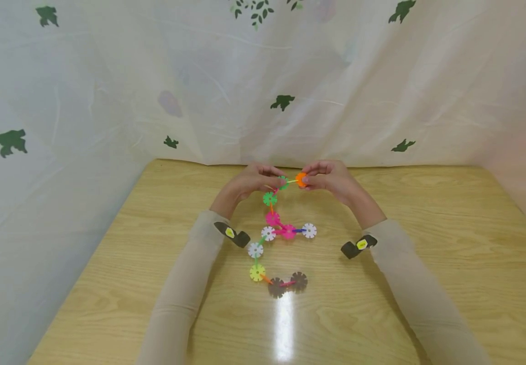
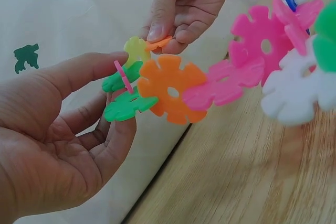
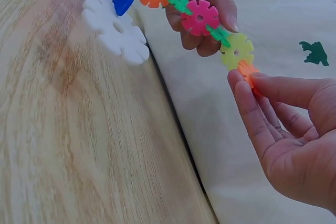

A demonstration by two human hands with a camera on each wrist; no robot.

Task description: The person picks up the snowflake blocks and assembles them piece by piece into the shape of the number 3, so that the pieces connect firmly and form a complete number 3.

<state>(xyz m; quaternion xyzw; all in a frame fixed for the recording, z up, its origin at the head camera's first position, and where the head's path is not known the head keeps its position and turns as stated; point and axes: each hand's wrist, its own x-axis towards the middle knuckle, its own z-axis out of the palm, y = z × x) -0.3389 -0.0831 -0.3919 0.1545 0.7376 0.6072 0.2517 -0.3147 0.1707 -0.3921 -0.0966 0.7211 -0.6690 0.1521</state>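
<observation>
A chain of notched flower-shaped plastic discs stands on the table, bent roughly like an E. At its far end my left hand (image 1: 254,182) pinches a green disc (image 2: 122,78) between thumb and fingers. The right hand (image 1: 336,181) pinches an orange disc (image 3: 247,70) at the chain's tip. That orange disc meets a yellow disc (image 3: 239,50), which links to the green one. Nearer me run another green disc (image 1: 270,198), pink discs (image 1: 288,231) and a side branch ending in a white disc (image 1: 309,230). A yellow disc (image 1: 257,272) and brown discs (image 1: 299,281) form the near end.
The wooden table (image 1: 436,263) extends on both sides of the chain. A pale curtain (image 1: 226,91) with green bird shapes hangs just behind its far edge. Dark cameras with straps (image 1: 358,246) sit on both wrists.
</observation>
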